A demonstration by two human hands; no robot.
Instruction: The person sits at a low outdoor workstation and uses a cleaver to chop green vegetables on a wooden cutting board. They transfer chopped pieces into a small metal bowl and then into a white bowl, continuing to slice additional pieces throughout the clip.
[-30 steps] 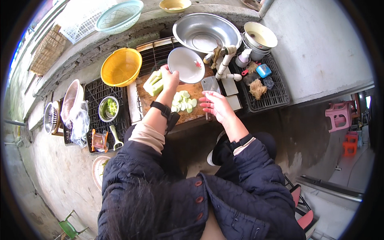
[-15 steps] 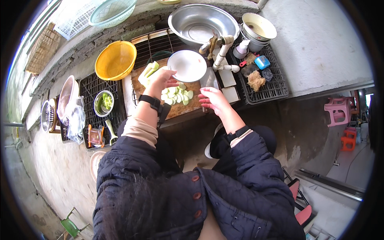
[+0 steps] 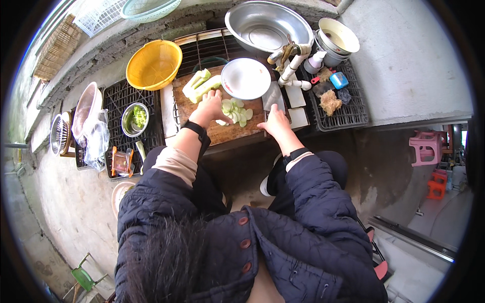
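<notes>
Pale-green round slices of a peeled gourd-like vegetable lie in a loose heap on a wooden cutting board. My left hand rests at the heap's left side, its fingers spread over the slices. Uncut lengths of the same vegetable lie behind that hand. A white bowl sits at the board's back edge. To the right of the bowl lies a broad cleaver blade; its handle is hard to make out. At its near end is my right hand, thumb and fingers apart.
A yellow basin and a small metal bowl of chopped greens stand left, near a peeler. Behind are a large metal basin and a pipe with a tap. Scrubbers lie on a black crate.
Both hands have come down from above the board. The left now touches the slices, and the right has reached the cleaver's near end. The whole view has shifted slightly.
</notes>
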